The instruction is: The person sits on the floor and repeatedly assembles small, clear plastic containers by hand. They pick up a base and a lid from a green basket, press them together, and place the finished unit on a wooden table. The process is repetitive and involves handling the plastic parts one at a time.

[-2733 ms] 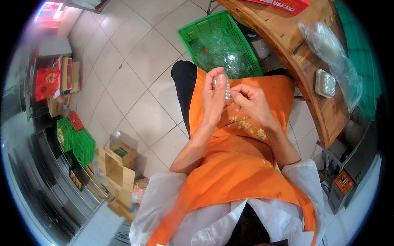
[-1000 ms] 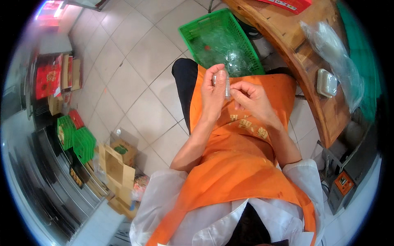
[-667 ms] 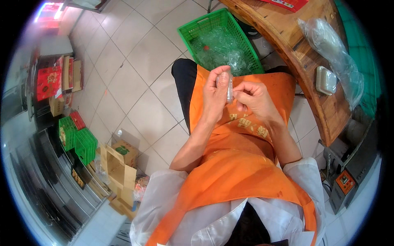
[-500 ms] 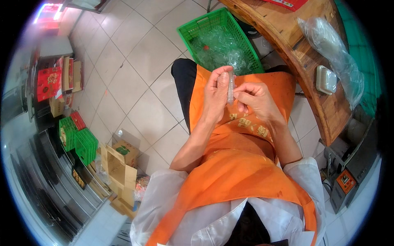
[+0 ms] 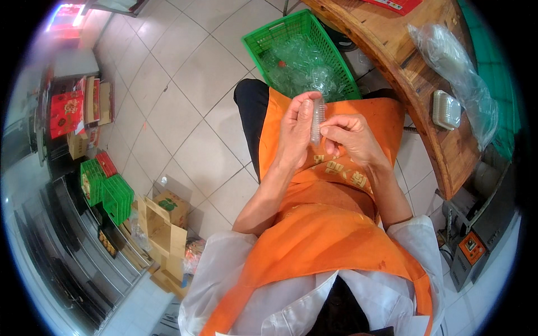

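Note:
Above my orange apron (image 5: 330,235), my left hand (image 5: 297,120) grips a small clear plastic container (image 5: 318,123) with ridged sides, held on edge. The fingers and thumb of my right hand (image 5: 346,134) pinch at its right edge. Just beyond my hands, a green plastic crate (image 5: 343,59) holds a heap of clear plastic containers (image 5: 300,61). On the wooden table (image 5: 406,70) to the right sits a stack of similar clear containers (image 5: 446,110), beside a long clear plastic bag (image 5: 459,73) with more containers inside.
Open cardboard boxes (image 5: 162,235) stand on the tiled floor (image 5: 185,89) at the left. Behind them are green baskets (image 5: 116,199) and red boxes (image 5: 67,115). The table's curved edge runs close by my right knee. A grey machine (image 5: 468,263) stands at the lower right.
The container has turned slightly in my hands, showing more of its ridged side. My hands have otherwise barely moved.

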Demonstrator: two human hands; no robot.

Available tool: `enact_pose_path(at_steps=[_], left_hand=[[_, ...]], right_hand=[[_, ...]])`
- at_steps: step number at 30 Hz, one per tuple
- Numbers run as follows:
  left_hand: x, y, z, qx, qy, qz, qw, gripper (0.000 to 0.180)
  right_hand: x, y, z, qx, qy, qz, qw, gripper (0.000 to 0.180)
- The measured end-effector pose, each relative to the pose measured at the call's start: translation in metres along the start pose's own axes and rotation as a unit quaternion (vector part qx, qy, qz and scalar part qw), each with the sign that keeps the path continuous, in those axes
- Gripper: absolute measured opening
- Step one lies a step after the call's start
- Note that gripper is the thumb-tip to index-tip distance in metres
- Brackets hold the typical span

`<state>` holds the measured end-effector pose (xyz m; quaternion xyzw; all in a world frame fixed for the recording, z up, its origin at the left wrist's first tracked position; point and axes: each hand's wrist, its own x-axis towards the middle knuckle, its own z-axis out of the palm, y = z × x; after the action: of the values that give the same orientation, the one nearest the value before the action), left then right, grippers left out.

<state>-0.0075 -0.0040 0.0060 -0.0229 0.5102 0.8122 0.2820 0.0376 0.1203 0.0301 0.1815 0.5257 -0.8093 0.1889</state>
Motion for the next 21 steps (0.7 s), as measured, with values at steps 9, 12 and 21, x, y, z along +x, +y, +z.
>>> enact_pose_path(at_steps=[9,12,21], left_hand=[[0.000,-0.004,-0.004,0.023,0.006,0.013,1.000,0.038],[0.001,-0.003,-0.002,0.013,0.059,0.024,0.998,0.031],[0.014,0.010,-0.022,0.011,0.123,0.026,0.992,0.034]], right_hand=[[0.004,0.006,0.009,-0.062,0.042,-0.060,0.995,0.008],[0.008,0.010,0.009,-0.090,0.062,-0.074,0.991,0.007],[0.054,-0.017,-0.020,-0.285,0.192,-0.186,0.921,0.023]])
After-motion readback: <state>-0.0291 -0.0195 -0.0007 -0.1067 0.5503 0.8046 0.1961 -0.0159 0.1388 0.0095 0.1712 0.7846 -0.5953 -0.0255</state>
